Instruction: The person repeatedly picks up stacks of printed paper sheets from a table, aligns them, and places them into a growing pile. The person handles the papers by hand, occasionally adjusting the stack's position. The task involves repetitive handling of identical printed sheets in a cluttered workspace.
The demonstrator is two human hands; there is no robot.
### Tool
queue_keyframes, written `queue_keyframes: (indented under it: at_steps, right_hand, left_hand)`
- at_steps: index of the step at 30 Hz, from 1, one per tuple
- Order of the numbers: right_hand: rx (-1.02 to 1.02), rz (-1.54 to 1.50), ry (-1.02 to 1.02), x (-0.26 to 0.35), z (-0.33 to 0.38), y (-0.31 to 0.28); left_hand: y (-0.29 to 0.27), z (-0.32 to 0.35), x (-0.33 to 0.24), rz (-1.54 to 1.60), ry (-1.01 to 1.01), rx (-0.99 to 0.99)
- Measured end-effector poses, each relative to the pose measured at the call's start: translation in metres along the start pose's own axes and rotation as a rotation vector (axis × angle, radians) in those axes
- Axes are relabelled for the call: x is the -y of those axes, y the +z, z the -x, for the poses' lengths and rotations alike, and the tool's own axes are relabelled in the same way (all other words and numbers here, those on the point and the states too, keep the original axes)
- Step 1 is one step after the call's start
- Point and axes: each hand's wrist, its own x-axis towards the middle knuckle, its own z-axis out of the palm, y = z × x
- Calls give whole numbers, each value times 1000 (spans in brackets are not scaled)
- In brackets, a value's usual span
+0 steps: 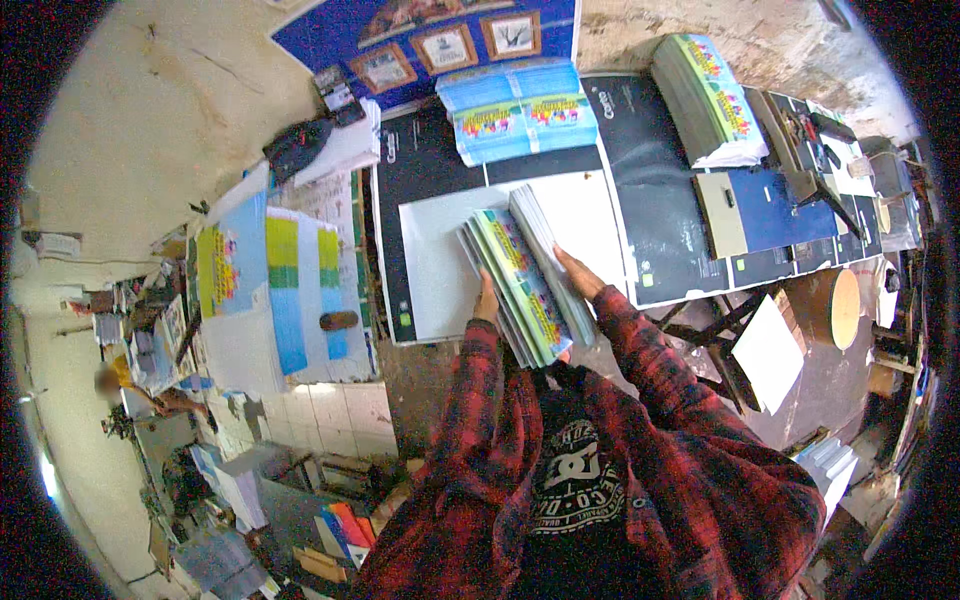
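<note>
Between my two hands is a thick stack of long, narrow booklets (520,270) with green, yellow and blue printed covers, tilted over a white sheet (432,270) on the table. My left hand (485,298) presses along the stack's left side, its thumb up against the edges. Against the right side, where white page edges (545,240) fan out a little, my right hand (577,272) is closed round it. Most fingers of both hands are hidden behind the stack.
Further stacks of printed booklets stand on the black table covering: blue ones (525,125) at the back, a tall pile (708,105) at the back right. A blue and cream folder (775,212) lies right. At the left are printed sheets (235,265) on another table; a round stool (843,308) stands right.
</note>
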Motion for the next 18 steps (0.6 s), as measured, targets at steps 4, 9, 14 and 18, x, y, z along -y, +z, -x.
queue_keyframes:
  at_steps: [4,9,14,18]
  right_hand:
    - [120,25,112,30,17,-36]
    - [-186,341,255,40,13,14]
    - [-388,536,241,45,19,43]
    - [-498,477,368,17,5,30]
  left_hand:
    - [42,3,-38,-952,36,-55]
    - [54,-14,-13,-958,-105,-441]
    - [70,-22,-21,-901,-120,-433]
    - [75,12,-68,-937,-96,-461]
